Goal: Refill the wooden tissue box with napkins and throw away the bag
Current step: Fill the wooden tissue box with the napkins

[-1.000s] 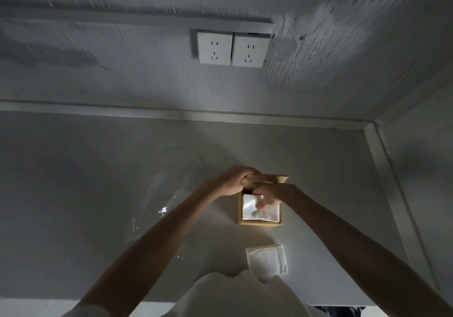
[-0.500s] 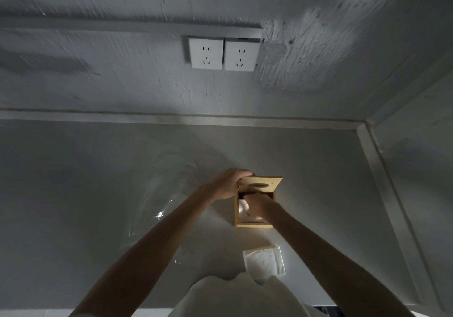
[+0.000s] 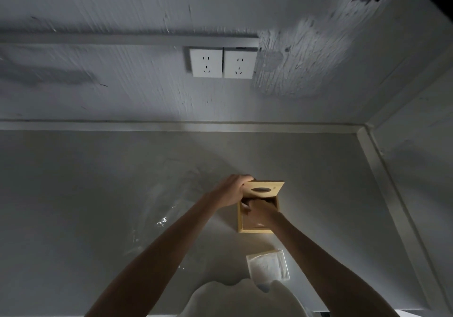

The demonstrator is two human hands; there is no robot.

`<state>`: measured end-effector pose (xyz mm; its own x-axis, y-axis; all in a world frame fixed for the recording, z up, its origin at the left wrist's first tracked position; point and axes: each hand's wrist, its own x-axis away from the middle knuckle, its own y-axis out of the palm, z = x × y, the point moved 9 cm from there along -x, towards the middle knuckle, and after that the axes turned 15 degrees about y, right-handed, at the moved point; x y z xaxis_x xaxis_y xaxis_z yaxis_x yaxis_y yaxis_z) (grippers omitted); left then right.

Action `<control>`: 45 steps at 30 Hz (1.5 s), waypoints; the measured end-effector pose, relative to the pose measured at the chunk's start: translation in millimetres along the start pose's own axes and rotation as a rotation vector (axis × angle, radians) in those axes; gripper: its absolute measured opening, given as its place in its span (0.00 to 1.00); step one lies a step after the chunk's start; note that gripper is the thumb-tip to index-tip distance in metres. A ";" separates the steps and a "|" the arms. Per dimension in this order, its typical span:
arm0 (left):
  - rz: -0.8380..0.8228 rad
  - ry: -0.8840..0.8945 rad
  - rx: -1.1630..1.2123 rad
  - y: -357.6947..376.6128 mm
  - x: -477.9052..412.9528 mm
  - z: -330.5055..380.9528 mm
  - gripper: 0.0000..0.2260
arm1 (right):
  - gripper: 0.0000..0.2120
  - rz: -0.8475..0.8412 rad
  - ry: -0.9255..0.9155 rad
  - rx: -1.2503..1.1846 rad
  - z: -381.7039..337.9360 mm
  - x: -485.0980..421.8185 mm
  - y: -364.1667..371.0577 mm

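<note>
Fingers of the left hand [image 3: 231, 190] are curling around the near-left corner of the wooden lid [image 3: 264, 189], holding it tilted up and open above the wooden tissue box [image 3: 241, 226]. The right hand [image 3: 259, 212] is reaching down inside the box, its fingers bent and hidden in shadow, so whether it is gripping anything inside is not possible to tell. The box is sitting on the grey counter [image 3: 85, 206], slightly right of centre. Just nearer the person, a little apart from the box, a white stack of napkins [image 3: 267, 266] in clear wrapping is lying flat. To the left of the forearms, a crumpled sheet of clear plastic [image 3: 157, 221] is catching the light. On the wall behind, two white sockets [image 3: 221, 63] are sitting side by side.
</note>
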<state>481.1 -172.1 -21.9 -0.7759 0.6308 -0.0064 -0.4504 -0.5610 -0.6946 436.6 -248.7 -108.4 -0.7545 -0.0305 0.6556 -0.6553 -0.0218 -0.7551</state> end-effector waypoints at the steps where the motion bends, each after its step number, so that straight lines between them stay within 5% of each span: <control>1: 0.005 0.009 0.002 -0.6 -0.1 1.5 0.14 | 0.19 0.028 -0.006 0.009 3.4 0.8 -0.6; 6: 0.146 0.008 0.018 -2.5 13.7 2.3 0.30 | 0.20 0.250 -0.099 -0.145 17.6 27.6 -20.2; 10: 0.506 -0.063 -0.065 -6.6 65.0 11.2 0.20 | 0.14 0.543 -0.141 -0.104 33.3 57.8 -21.3; 13: 0.165 -0.070 -0.235 38.9 75.9 20.6 0.14 | 0.08 0.576 -0.248 0.045 32.7 74.7 8.7; 15: -0.037 -0.120 -0.291 65.5 79.7 19.0 0.18 | 0.11 0.574 -0.228 0.009 44.9 78.2 14.5; 18: -0.212 -0.257 -0.309 82.7 85.1 16.2 0.24 | 0.08 0.627 -0.206 0.013 54.9 78.4 4.0; 22: -0.382 -0.329 -0.359 96.7 85.8 12.6 0.26 | 0.18 0.568 -0.221 0.054 58.1 70.9 1.4; 33: -0.362 -0.368 -0.473 90.8 71.0 10.4 0.35 | 0.39 0.533 -0.043 0.092 67.2 69.4 7.3; 39: -0.351 -0.364 -0.502 90.5 62.7 7.4 0.32 | 0.35 0.464 -0.110 0.080 60.6 58.8 16.4; 45: -0.343 -0.330 -0.479 100.6 74.1 9.0 0.35 | 0.31 0.587 -0.215 0.031 59.1 84.6 23.4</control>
<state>374.3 -186.6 -85.8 -0.7525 0.4915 0.4384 -0.5087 -0.0109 -0.8609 359.6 -310.8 -70.8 -0.9618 -0.2467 0.1189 -0.1304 0.0307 -0.9910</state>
